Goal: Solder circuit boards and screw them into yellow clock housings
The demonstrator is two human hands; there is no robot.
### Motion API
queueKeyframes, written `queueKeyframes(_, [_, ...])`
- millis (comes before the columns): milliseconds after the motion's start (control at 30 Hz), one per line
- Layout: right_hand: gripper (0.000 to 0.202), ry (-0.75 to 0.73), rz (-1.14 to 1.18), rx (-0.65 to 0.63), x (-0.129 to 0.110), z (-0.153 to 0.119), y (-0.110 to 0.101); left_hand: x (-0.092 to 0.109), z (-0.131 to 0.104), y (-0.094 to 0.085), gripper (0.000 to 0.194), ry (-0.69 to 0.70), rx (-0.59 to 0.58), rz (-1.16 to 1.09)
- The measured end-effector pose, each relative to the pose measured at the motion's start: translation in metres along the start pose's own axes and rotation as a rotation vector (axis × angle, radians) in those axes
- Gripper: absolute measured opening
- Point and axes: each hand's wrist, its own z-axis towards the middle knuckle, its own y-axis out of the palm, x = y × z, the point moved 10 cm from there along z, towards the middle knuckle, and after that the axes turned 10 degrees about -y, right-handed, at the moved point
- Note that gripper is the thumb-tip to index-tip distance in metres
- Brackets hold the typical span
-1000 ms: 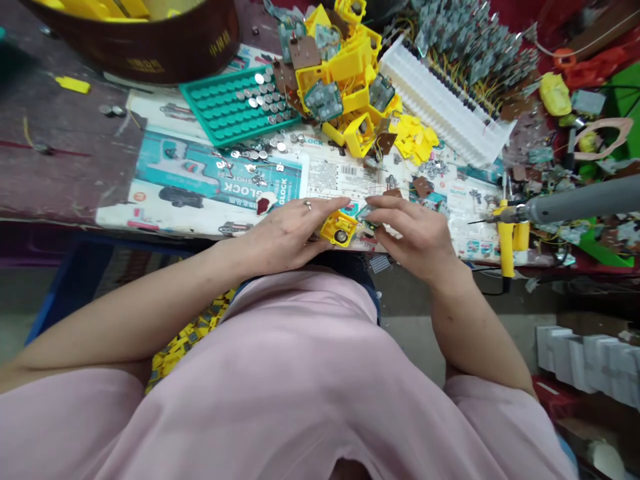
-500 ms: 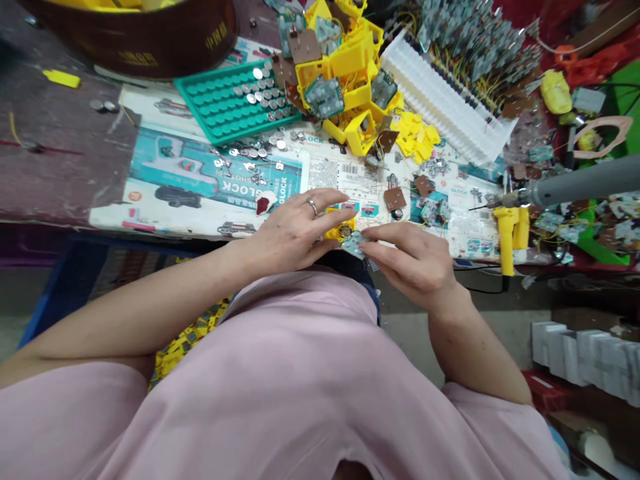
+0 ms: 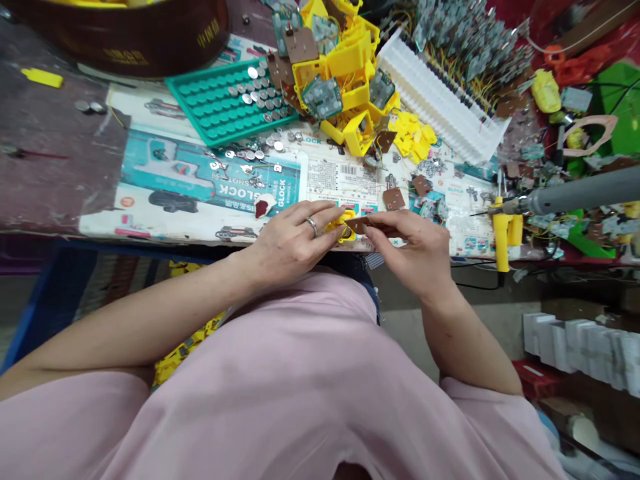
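At the table's front edge, my left hand (image 3: 295,241), with a ring on one finger, holds a small yellow plastic housing (image 3: 346,225) between fingers and thumb. My right hand (image 3: 413,250) pinches a small brown circuit board (image 3: 359,225) just right of the housing. The board's left end is at the housing's open side; whether they touch is hard to tell. Beyond the hands lie loose brown boards (image 3: 394,198) and a heap of yellow housings with circuit boards (image 3: 350,60).
A teal tray (image 3: 195,110) with silver button cells lies back left, near a dark round tub (image 3: 125,40). A white rack (image 3: 440,100) stands back right. The soldering iron (image 3: 560,193) points in from the right, above a yellow-handled tool (image 3: 501,240).
My right hand has turned the board, so its brown face shows instead of the grey-green one, and raised it slightly. The left hand's fingers have closed in on the housing. The view has shifted slightly.
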Motion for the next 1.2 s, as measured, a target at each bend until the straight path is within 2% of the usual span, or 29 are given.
queueKeyframes(167, [0.012, -0.064, -0.159, -0.060, -0.019, 0.005, 0.004, 0.001, -0.003, -0.004, 0.015, 0.007, 0.037, -0.012])
queueKeyframes(267, [0.013, -0.081, -0.166, -0.086, -0.022, 0.008, 0.006, -0.003, -0.004, -0.003, 0.018, -0.028, 0.037, -0.016])
queueKeyframes(400, [0.014, -0.119, -0.183, -0.119, -0.026, 0.010, 0.007, -0.001, -0.005, -0.002, 0.020, -0.005, 0.023, 0.016])
queueKeyframes(600, [0.017, -0.219, -0.278, -0.106, -0.038, 0.006, 0.008, -0.001, -0.003, -0.006, 0.014, -0.002, 0.071, 0.059])
queueKeyframes(733, [0.028, -0.174, -0.264, -0.198, -0.029, 0.013, 0.017, -0.002, -0.005, -0.007, 0.013, -0.016, 0.085, 0.053])
queueKeyframes(833, [0.028, -0.067, 0.050, -0.351, -0.011, 0.022, 0.026, -0.004, -0.007, -0.002, 0.015, -0.030, 0.059, 0.072])
queueKeyframes(900, [0.035, 0.028, 0.304, -0.480, 0.001, 0.025, 0.033, -0.004, -0.009, 0.000, 0.017, -0.024, 0.046, 0.054])
queueKeyframes(967, [0.039, 0.075, 0.417, -0.573, 0.011, 0.029, 0.037, -0.004, -0.011, 0.002, 0.017, -0.017, 0.044, 0.033])
queueKeyframes(1000, [0.036, 0.067, 0.405, -0.581, 0.015, 0.033, 0.036, -0.004, -0.011, 0.002, 0.017, -0.012, 0.050, 0.030])
queueKeyframes(1067, [0.025, -0.006, 0.306, -0.518, 0.021, 0.045, 0.031, -0.004, -0.012, 0.001, 0.016, -0.001, 0.077, 0.034])
queueKeyframes(1133, [0.019, -0.094, 0.218, -0.449, 0.020, 0.054, 0.029, -0.004, -0.012, -0.002, 0.015, 0.009, 0.110, 0.032])
queueKeyframes(1200, [0.016, -0.123, 0.198, -0.433, 0.018, 0.058, 0.033, -0.003, -0.012, -0.004, 0.013, 0.016, 0.119, 0.029])
